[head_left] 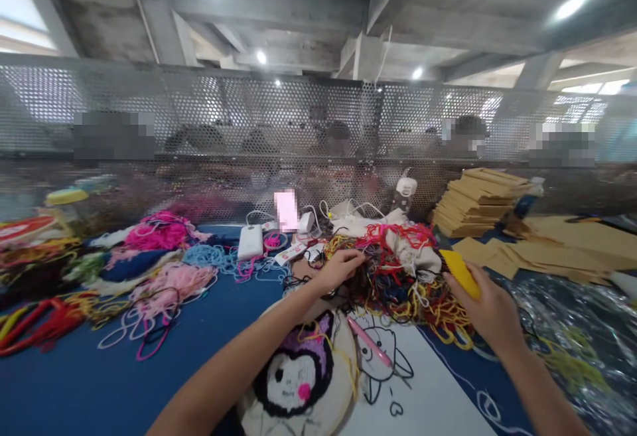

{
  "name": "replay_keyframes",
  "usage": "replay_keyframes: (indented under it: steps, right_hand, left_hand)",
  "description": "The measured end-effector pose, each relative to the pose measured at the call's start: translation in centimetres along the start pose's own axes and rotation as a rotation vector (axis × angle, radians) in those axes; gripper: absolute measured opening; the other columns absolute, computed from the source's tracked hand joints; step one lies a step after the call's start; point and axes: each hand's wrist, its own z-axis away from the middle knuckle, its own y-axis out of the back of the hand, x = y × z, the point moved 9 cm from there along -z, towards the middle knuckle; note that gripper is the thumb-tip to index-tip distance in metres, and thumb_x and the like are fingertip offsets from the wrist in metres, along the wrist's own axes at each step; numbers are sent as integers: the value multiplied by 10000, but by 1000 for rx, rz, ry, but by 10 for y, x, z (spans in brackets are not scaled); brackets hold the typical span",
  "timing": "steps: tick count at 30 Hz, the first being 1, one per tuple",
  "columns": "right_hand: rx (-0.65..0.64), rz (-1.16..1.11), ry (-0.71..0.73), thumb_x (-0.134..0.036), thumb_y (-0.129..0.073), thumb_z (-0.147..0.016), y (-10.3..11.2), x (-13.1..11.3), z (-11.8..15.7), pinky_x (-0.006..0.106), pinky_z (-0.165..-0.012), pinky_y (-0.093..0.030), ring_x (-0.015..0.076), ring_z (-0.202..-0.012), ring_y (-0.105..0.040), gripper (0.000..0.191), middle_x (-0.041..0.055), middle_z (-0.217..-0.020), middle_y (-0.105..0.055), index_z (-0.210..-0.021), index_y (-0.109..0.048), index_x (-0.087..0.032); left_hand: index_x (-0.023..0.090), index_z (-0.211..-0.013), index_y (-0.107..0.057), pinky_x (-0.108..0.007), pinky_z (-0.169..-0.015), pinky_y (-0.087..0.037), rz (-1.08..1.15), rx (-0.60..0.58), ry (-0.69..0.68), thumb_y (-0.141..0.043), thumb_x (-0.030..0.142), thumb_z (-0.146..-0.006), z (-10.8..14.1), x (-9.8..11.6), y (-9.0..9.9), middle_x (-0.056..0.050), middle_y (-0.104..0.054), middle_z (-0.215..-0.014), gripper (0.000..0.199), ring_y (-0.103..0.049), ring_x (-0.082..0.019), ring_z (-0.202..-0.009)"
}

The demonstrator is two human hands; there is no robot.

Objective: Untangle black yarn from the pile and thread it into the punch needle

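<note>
The tangled yarn pile behind the embroidery hoop is pinched by the left hand, while a yellow tool is gripped by the right hand (single strands are best drawn gently).

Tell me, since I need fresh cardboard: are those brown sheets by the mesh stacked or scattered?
Both: brown cardboard sheets stacked there, more spread loose beside.

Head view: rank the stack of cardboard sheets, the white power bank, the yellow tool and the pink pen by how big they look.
1. Stack of cardboard sheets, clearly largest.
2. Yellow tool, held in the right hand, which hides part of it.
3. White power bank, close to the tool in apparent size; it lies farther away, so this order is unsure.
4. Pink pen, thinnest.
</note>
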Motion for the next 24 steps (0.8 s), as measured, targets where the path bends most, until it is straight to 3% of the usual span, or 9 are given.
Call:
replay_keyframes:
  steps: [8,14,20,24]
  right_hand:
    - [-61,-97,-94,-590,-413,-801,-5,15,2,350,-685,-472,291,-827,-655,487,111,-953,-677,-1057,-541,-197]
    - [-165,-177,-34,-526,-429,-809,-17,12,3,330,-695,-485,271,-838,-655,422,106,-955,-679,-1033,-550,-189]
    - [-370,-327,140,-470,-527,-761,-34,-17,12,339,-841,-477,259,-965,-622,392,121,-1068,-657,-1007,-598,-173]
    - [-673,-335,208,-465,-548,-753,-47,-53,34,362,-910,-441,269,-1034,-591,430,132,-1127,-635,-1041,-635,-158]
  left_hand:
    - [99,-835,-639,-210,-415,-169,-104,61,-24,-508,515,-771,-2,17,20,75,-339,-438,441,-265,-56,-408]
    - [100,-840,-638,-202,-409,-182,-214,159,-60,-477,506,-787,-4,25,47,76,-347,-421,440,-274,-58,-393]
    - [109,-847,-642,-200,-417,-219,-355,268,-93,-431,460,-811,-2,48,75,65,-357,-441,411,-309,-69,-410]
    - [127,-825,-664,-210,-454,-249,-510,396,-117,-486,396,-778,12,86,124,40,-444,-489,326,-361,-87,-461]
